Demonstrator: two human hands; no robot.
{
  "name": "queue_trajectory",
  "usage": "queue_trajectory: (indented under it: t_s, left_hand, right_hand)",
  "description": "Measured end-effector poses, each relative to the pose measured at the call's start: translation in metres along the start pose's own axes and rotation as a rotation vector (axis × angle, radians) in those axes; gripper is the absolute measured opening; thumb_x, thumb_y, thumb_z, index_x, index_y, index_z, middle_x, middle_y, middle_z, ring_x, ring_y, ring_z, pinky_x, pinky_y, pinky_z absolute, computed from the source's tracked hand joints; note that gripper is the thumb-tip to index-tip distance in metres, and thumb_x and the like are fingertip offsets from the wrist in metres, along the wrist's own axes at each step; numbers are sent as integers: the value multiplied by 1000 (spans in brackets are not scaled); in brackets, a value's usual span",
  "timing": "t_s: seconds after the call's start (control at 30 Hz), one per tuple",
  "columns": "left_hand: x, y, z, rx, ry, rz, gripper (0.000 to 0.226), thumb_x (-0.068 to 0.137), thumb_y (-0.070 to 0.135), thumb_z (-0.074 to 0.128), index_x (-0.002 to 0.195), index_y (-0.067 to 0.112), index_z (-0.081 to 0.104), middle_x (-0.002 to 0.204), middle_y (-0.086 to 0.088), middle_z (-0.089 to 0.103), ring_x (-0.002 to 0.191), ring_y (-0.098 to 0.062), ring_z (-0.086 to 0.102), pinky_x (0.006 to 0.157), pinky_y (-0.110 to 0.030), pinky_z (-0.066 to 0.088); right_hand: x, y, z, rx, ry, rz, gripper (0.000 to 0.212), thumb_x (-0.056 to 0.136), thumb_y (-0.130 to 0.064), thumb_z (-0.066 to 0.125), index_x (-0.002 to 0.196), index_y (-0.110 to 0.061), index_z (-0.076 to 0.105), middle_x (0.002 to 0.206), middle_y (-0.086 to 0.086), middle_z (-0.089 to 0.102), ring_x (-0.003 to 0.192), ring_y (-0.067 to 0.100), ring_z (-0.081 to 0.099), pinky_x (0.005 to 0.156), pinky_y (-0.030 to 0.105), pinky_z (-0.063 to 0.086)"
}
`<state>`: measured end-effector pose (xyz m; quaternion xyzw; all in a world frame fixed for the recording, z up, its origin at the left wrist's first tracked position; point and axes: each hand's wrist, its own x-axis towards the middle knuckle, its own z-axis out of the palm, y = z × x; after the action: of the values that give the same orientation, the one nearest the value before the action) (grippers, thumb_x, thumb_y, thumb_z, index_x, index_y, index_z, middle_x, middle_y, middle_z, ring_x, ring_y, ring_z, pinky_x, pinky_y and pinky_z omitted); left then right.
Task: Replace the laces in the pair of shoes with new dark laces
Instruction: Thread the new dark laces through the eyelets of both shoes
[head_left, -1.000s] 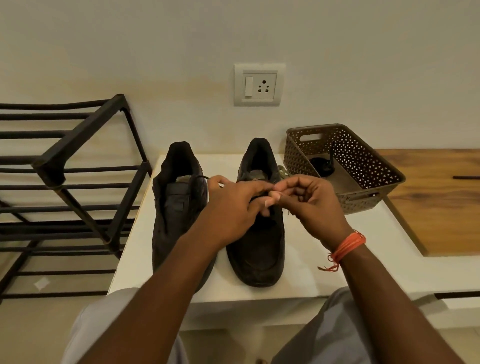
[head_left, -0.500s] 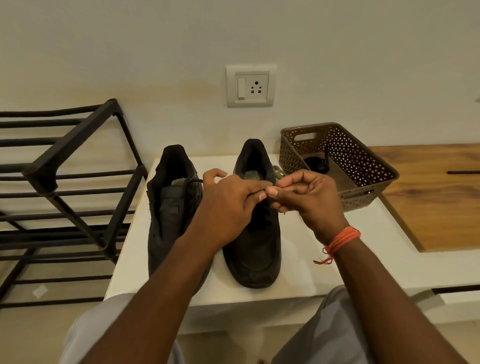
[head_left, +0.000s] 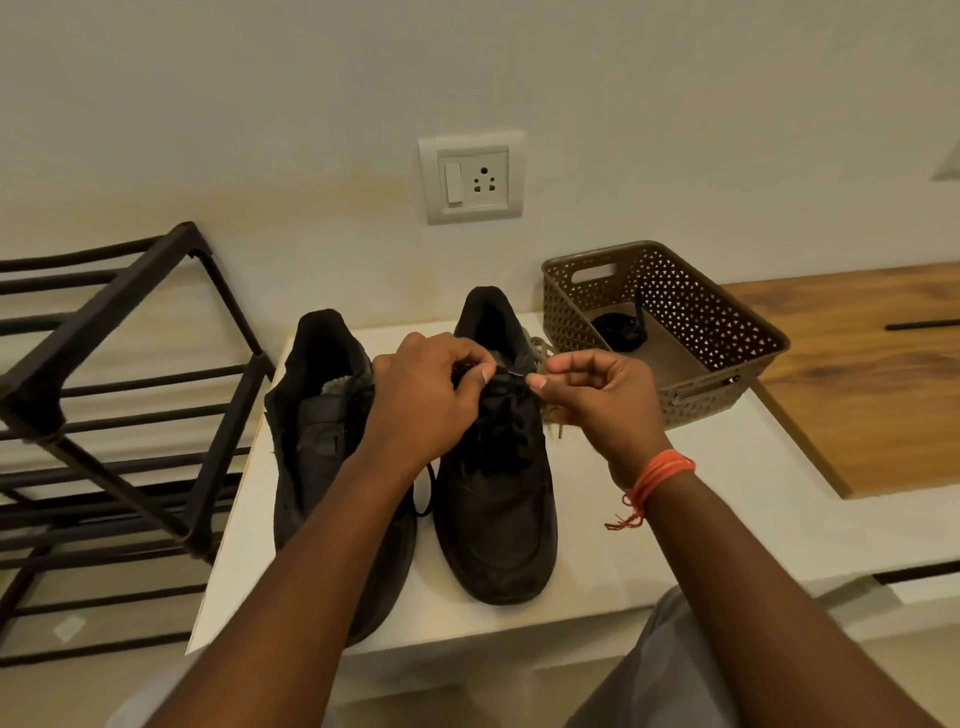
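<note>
Two black shoes stand toes toward me on a white table (head_left: 675, 519). The left shoe (head_left: 311, 441) is partly behind my left forearm. Over the right shoe (head_left: 498, 519) both hands work at its upper eyelets. My left hand (head_left: 426, 400) pinches a dark lace (head_left: 506, 375) at the shoe's tongue. My right hand (head_left: 602, 405) pinches the same lace's tip just to the right. A loop of dark lace (head_left: 423, 499) hangs between the shoes. A pale old lace (head_left: 540, 353) lies beside the right shoe, partly hidden by my right hand.
A brown perforated basket (head_left: 727, 332) stands at the table's back right with a dark coiled lace (head_left: 621, 327) inside. A black metal shoe rack (head_left: 119, 395) stands to the left. A wooden surface (head_left: 872, 374) adjoins on the right. A wall socket (head_left: 471, 179) is behind.
My hands have drawn apart slightly, the right hand shifting right with the lace tip stretched between them. The camera tilted a little, moving the scene lower in view.
</note>
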<state>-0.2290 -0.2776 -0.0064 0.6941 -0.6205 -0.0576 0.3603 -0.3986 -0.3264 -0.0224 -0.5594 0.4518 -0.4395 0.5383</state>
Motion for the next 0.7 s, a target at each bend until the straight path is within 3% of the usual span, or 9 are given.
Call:
queue_trajectory:
  t_s: [0.17, 0.27, 0.4, 0.5, 0.7]
  left_hand:
    - [-1, -3, 8, 21, 48, -4, 5, 92, 28, 59, 89, 28, 63, 99, 10, 54, 101, -11, 46, 88, -39, 45]
    - [-1, -3, 8, -64, 88, -24, 5, 95, 23, 54, 93, 27, 56, 100, 12, 55, 102, -10, 47, 84, -30, 44]
    - [-2, -5, 12, -73, 86, 15, 15, 95, 25, 55, 108, 27, 62, 97, 8, 61, 99, -10, 51, 83, -31, 48]
    - [-3, -4, 17, -7, 73, 34, 24, 95, 29, 55, 117, 30, 66, 103, 5, 65, 97, -5, 45, 80, -22, 40]
    - [-4, 1, 19, 5, 118, -4, 17, 92, 38, 60, 102, 31, 73, 96, 13, 67, 94, -5, 42, 70, -17, 32]
  right_hand:
    - [0, 5, 10, -193, 72, -52, 39, 64, -30, 89, 92, -11, 69, 83, 5, 68, 75, 20, 67, 67, 30, 59]
    - [-3, 6, 21, -302, 120, -101, 43, 62, -36, 89, 90, -13, 67, 78, -3, 64, 68, 9, 60, 60, 18, 49]
    - [-3, 4, 29, -361, 208, -129, 37, 63, -37, 88, 85, -17, 65, 79, -7, 62, 69, 6, 60, 57, 11, 44]
    - [-3, 4, 27, -356, 213, -127, 33, 65, -34, 88, 85, -17, 68, 79, -5, 65, 66, 3, 60, 55, 7, 44]
    - [-5, 5, 30, -364, 242, -162, 32, 70, -31, 85, 93, -11, 73, 79, -1, 69, 69, 3, 63, 61, 11, 51]
